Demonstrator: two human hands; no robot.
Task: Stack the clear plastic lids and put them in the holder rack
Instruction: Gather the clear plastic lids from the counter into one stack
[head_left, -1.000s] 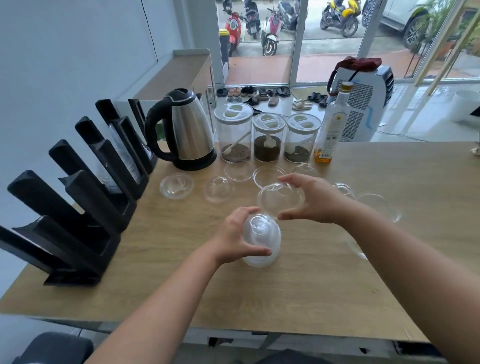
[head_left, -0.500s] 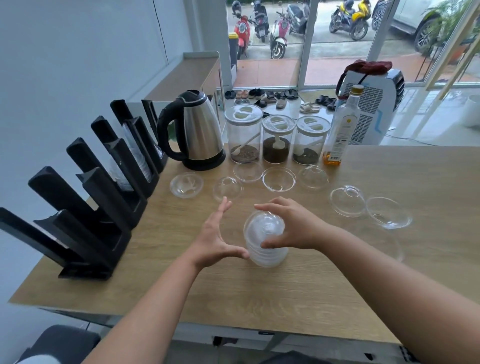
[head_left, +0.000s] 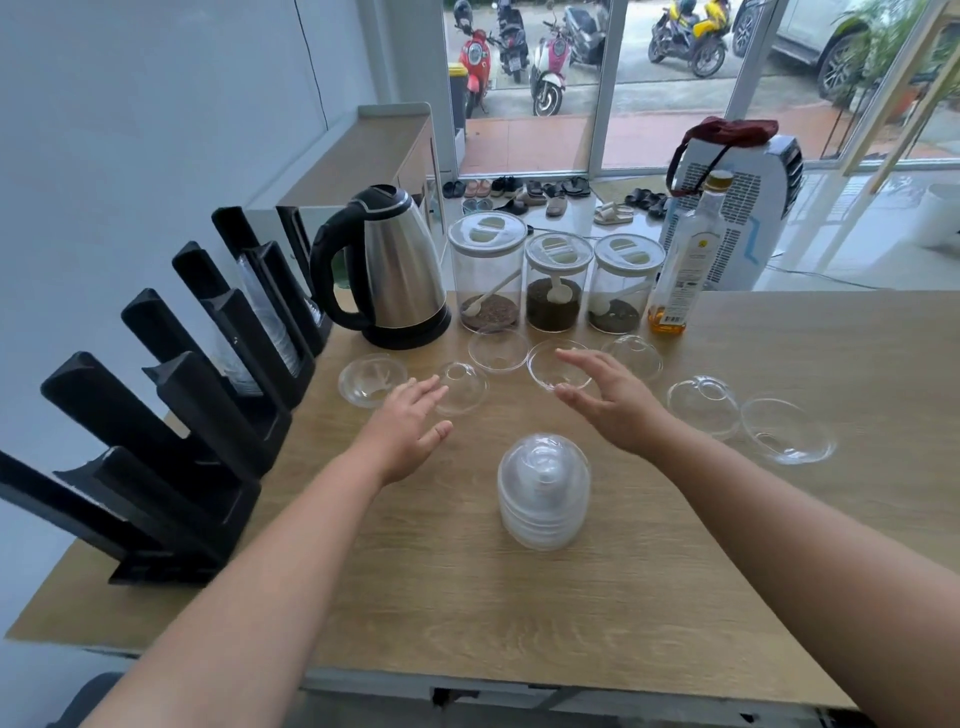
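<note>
A stack of clear dome lids (head_left: 543, 492) stands alone on the wooden table, dome side up. Both hands hover beyond it, apart from it. My left hand (head_left: 410, 426) is open, fingers spread, close to a single dome lid (head_left: 462, 387) and an upturned lid (head_left: 371, 379). My right hand (head_left: 605, 400) is open too, fingers over an upturned lid (head_left: 558, 364). More loose lids lie further back (head_left: 497, 351), (head_left: 632, 357) and to the right (head_left: 702, 399), (head_left: 787, 430). The black holder rack (head_left: 197, 395) lines the table's left side, with clear lids in one rear slot.
A steel kettle (head_left: 395, 270) stands behind the lids, then three clear canisters (head_left: 556, 283) and a glass bottle (head_left: 683, 260). The table's front edge (head_left: 467, 680) runs near me. Behind the table are a white appliance and glass doors.
My right hand set a lid onto the stack, then both hands let go and moved away toward the loose lids at the back. The camera view shifted slightly.
</note>
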